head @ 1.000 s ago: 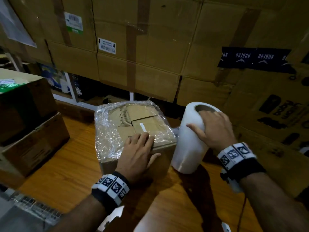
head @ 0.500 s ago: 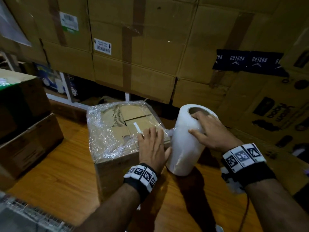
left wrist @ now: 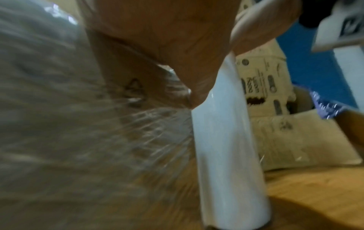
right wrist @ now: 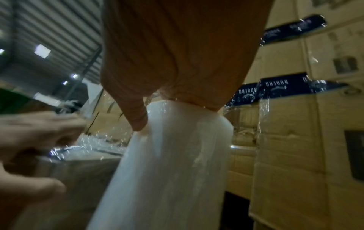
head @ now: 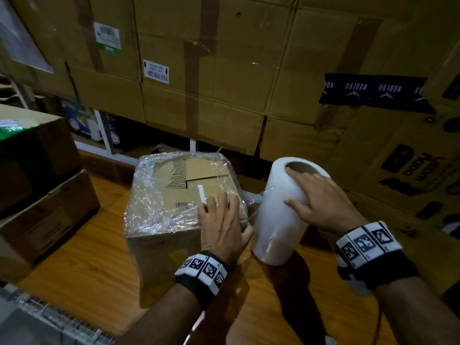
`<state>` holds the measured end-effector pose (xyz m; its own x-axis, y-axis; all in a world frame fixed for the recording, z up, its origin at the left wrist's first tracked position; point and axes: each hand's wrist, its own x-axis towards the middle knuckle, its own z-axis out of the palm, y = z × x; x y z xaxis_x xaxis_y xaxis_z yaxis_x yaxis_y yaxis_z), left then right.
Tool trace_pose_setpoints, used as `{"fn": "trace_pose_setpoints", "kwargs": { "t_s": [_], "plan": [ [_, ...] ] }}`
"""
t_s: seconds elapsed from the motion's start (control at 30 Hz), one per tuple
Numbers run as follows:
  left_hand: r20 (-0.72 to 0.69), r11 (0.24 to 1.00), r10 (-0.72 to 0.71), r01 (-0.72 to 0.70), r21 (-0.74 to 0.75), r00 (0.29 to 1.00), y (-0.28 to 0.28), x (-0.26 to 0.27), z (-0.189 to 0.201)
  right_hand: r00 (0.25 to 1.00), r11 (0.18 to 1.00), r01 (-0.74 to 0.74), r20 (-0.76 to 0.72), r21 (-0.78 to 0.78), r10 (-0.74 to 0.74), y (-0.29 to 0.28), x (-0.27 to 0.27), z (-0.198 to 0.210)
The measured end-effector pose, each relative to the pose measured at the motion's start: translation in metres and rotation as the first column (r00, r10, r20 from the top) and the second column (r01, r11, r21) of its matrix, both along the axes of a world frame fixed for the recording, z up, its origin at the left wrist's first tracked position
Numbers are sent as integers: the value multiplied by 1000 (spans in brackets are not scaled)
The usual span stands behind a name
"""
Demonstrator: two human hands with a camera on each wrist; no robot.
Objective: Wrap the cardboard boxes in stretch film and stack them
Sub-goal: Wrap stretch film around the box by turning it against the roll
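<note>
The cardboard box (head: 179,195) sat on the wooden worktop (head: 82,277), its top and upper sides under crinkled stretch film. The left hand (head: 221,227) lay flat on the box's near right top corner, fingers straight and together, pressing the film. Just right of the box, the film roll (head: 278,220) stood on end, long axis nearly upright, top tilted slightly away. The right hand (head: 321,200) cupped its upper end, fingers spread over the core opening.

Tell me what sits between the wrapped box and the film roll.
Head view: a taut strand of film bridges box and roll; the left hand's thumb fills the gap lower down.
</note>
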<state>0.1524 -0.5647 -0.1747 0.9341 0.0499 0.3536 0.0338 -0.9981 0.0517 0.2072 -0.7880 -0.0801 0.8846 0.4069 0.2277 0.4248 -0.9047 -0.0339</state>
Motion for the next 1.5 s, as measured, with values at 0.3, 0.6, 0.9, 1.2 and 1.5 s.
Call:
{"fn": "trace_pose_setpoints", "kwargs": {
  "t_s": [0.3,0.6,0.9,1.2,1.5],
  "plan": [
    [244,976,-175,202,-88,954,44,-46,-17,983,992,32,174,122,-53,13,-4,-25],
    [194,963,-249,264,-52,949,62,-66,-19,948,978,210,245,6,-205,24,6,-19],
    [136,844,-467,487,-226,874,134,-85,-23,949,994,104,303,-44,-86,-12,-12,-25],
    [166,783,-482,508,-359,860,158,-70,-4,945,980,187,260,64,-197,19,-4,-28],
    [225,848,-209,291,-442,952,133,-65,6,920,963,256,285,85,-270,32,2,-27]
  ]
}}
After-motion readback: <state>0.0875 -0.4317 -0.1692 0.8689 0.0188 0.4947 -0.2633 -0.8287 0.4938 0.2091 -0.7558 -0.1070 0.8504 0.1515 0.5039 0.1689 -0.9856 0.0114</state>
